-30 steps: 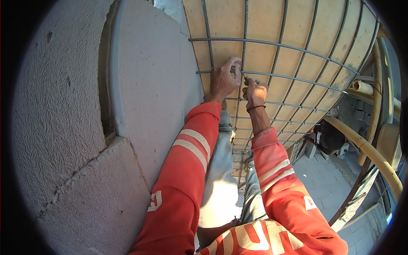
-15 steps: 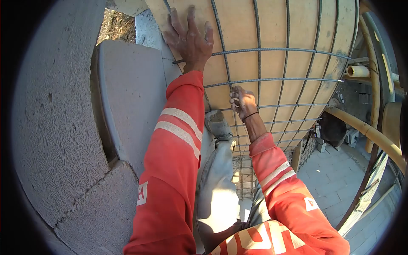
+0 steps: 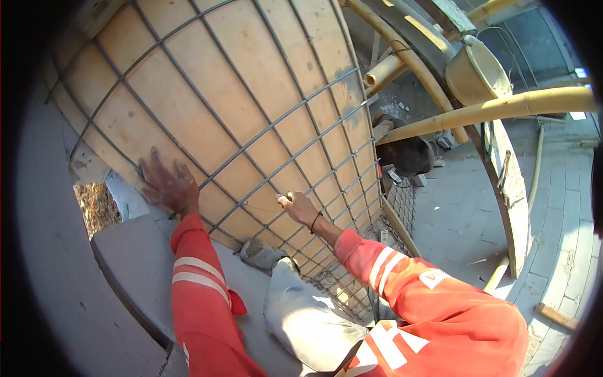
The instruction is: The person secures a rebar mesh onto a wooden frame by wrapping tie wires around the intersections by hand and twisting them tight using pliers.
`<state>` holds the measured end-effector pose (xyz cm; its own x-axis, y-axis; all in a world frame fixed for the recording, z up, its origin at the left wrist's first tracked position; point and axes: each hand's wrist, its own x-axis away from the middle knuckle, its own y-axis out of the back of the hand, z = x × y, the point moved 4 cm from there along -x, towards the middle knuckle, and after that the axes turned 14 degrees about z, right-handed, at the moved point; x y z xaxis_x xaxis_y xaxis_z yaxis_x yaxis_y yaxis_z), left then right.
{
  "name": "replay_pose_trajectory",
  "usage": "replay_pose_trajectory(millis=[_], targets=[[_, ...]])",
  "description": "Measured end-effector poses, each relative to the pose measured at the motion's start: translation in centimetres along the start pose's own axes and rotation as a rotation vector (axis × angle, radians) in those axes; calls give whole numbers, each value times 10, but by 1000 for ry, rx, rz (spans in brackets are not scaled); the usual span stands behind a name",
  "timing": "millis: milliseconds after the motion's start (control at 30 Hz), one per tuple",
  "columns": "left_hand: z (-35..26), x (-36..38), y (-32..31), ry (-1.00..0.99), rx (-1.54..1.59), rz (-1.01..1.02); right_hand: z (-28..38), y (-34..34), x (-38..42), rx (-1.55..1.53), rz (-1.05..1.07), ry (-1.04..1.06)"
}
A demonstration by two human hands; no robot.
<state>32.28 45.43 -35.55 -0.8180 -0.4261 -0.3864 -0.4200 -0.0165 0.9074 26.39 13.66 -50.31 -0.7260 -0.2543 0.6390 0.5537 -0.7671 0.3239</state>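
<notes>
My left hand [image 3: 168, 185] lies with fingers spread against the plywood panel [image 3: 182, 107], beside the steel rebar grid [image 3: 274, 125]. Its fingers reach close to one of the bars. Further right, my right hand [image 3: 298, 208] is closed in a pinch in front of the grid. A thin wire [image 3: 260, 208] runs from its fingertips toward a crossing of two bars. My boot [image 3: 260, 254] rests below, near the lower edge of the panel.
Grey blocks [image 3: 135, 270] form a ledge at left. Bamboo poles [image 3: 490, 116] and a bucket [image 3: 477, 72] stand at right, by an upright plank [image 3: 512, 195]. Far below is a paved floor [image 3: 452, 213]. A dark rounded object [image 3: 405, 156] sits beyond the panel's edge.
My view has swung to the right and tilted. My right hand has drawn away from the bar crossing, and the wire now shows stretched between them. My left hand stays on the panel.
</notes>
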Motion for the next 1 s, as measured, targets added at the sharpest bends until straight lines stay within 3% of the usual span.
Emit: replay_pose_trajectory(millis=[33, 100, 267, 367, 400, 567, 667, 700, 733, 767, 800, 900, 1000], targets=[[-1, 0, 2, -14, 21, -20, 19, 32, 26, 117, 77, 7], [-1, 2, 0, -40, -10, -15, 1, 104, 48, 11, -226, 140], [-7, 6, 0, -61, -97, 30, -82, 341, 156, 116, -1055, 115], [-1, 6, -5, -93, -205, -18, -151, 450, 256, 524, -1423, -163], [0, 7, -7, -98, -200, -10, -185, 486, 284, 532, -1519, -281], [-3, 4, -5, -116, -264, -35, -261, 583, 373, 633, -1355, -628], [-1, 7, -12, -240, -224, -150, -294, 631, 372, 701, -1267, -714], [-7, 6, -7, -230, -174, -116, -306, 648, 365, 697, -1198, -827], [-2, 7, -13, -183, -203, -107, -349, 679, 360, 709, -1135, -679], [-14, 7, -4, -149, -168, -64, -373, 701, 353, 740, -1078, -859], [-5, 6, -9, -153, -135, -54, -392, 723, 353, 748, -1002, -868], [1, 2, -12, -132, -167, -78, -429, 770, 350, 732, -957, -970], [-2, 2, -9, -90, -141, -45, -454, 793, 356, 649, -1119, -943]])
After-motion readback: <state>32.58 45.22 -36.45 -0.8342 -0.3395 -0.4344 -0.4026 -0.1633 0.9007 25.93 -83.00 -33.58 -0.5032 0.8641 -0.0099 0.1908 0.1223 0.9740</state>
